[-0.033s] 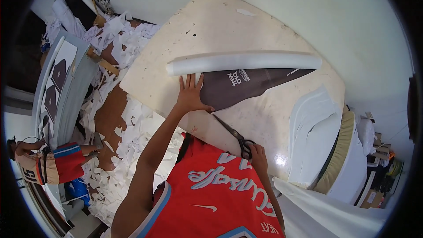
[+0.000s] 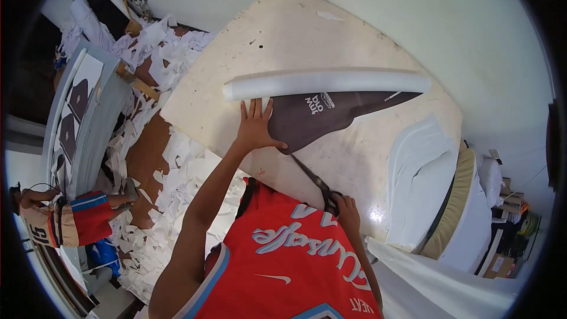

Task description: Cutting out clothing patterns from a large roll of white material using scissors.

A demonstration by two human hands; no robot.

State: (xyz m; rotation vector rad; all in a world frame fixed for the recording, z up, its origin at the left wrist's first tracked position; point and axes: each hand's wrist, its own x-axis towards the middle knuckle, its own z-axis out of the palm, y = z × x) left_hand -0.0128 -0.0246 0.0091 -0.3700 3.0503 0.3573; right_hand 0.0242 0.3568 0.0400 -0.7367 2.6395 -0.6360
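Though dark, a white-lettered sheet (image 2: 307,127)

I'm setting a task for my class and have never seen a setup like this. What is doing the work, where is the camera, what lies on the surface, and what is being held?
There is no machine doing this work: a person uses two bare hands. The view comes from the left of two wide fisheye cameras worn on the head, looking down, so straight edges bend near the rim.

On the pale table lies a long white roll, with a dark printed piece along its near side. White sheets lie to the right.

The left hand is spread at the dark printed piece's left end. The right hand holds black scissors, their tip close to the piece's lower corner.
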